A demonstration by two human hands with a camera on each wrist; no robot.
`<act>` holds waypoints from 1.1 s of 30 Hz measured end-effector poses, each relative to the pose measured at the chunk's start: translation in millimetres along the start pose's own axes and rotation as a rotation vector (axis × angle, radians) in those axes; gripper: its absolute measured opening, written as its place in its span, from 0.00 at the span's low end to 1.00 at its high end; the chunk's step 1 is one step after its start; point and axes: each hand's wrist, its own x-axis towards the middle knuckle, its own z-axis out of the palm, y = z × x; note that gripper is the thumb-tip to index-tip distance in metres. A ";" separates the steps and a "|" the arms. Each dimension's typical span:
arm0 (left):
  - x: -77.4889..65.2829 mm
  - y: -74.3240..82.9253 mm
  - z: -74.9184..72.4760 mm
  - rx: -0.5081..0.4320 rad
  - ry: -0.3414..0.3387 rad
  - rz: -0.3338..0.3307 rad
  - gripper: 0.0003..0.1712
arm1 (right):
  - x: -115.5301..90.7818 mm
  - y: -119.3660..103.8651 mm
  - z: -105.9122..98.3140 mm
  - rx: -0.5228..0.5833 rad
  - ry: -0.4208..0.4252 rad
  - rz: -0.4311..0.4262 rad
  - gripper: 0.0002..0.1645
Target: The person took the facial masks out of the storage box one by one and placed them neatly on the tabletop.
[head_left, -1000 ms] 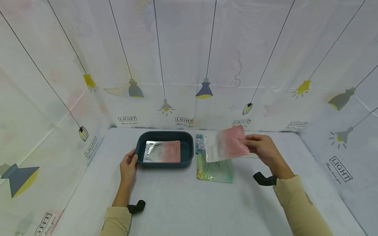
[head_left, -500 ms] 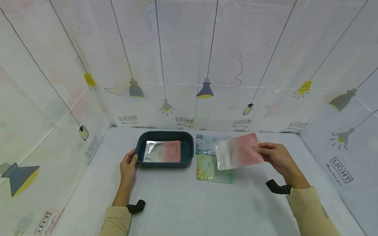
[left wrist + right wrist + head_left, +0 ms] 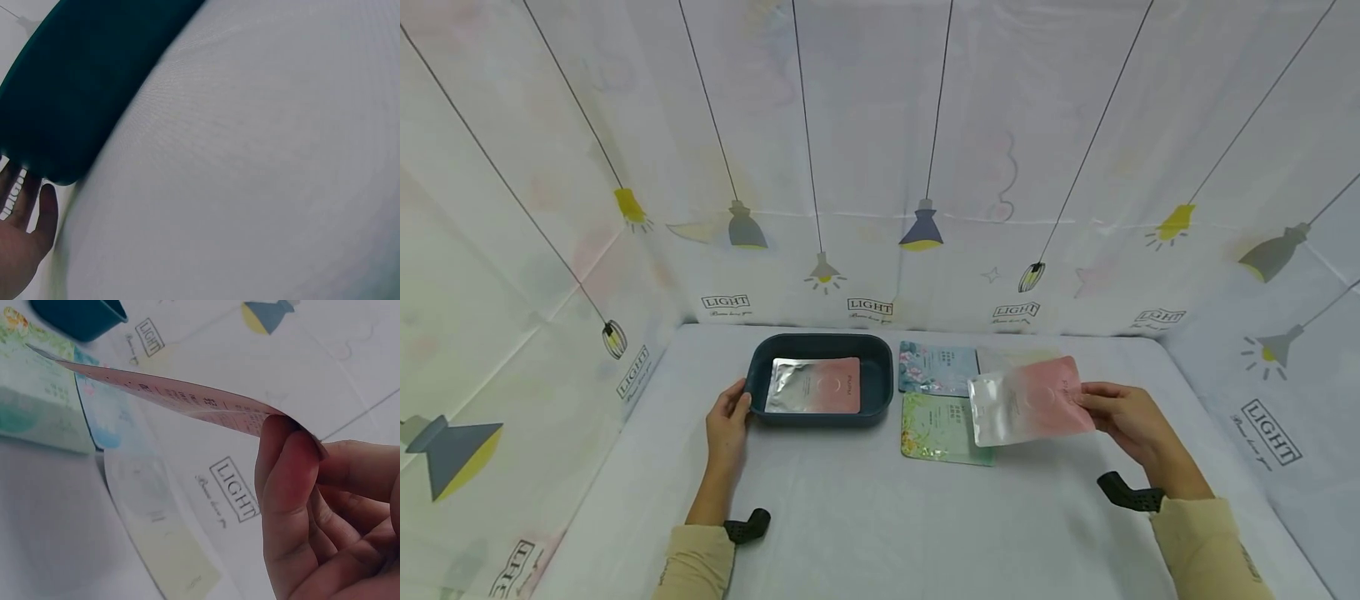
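My right hand (image 3: pixel 1131 425) pinches a pink-and-silver face mask packet (image 3: pixel 1030 400) by its right end, thumb and fingers on its two faces. The packet hangs over the right end of a green flowered packet (image 3: pixel 936 425), hiding part of it. In the right wrist view the held packet (image 3: pixel 187 403) is nearly edge-on and slightly bowed. My left hand (image 3: pixel 727 423) rests at the left end of a dark teal tray (image 3: pixel 820 421). In the left wrist view its fingers extend to the tray's end wall, with the thumb near the corner. Inside the tray a like pink-and-silver packet (image 3: pixel 816 386) lies flat.
A blue flowered packet (image 3: pixel 937 368) lies just behind the green one, right of the tray. Beside it lies a pale packet (image 3: pixel 1000 358), partly covered in the head view. White cloth covers the table (image 3: pixel 880 517); a lamp-printed curtain (image 3: pixel 865 167) stands behind and at both sides.
My right hand has moved right and toward me with the pink packet, uncovering the blue packet and part of the pale one. My left hand and the tray have stayed in place.
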 end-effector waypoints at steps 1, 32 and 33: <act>0.3 -0.3 0.2 0.006 0.004 0.000 0.24 | 0.0 2.9 -2.3 0.012 0.001 0.006 0.04; 0.4 0.1 -0.7 0.004 0.009 -0.014 0.23 | 13.5 76.3 -32.8 -0.263 0.134 0.159 0.35; -1.3 3.7 -0.7 -0.001 0.003 -0.021 0.23 | 14.7 77.5 -33.1 -0.292 0.150 0.159 0.34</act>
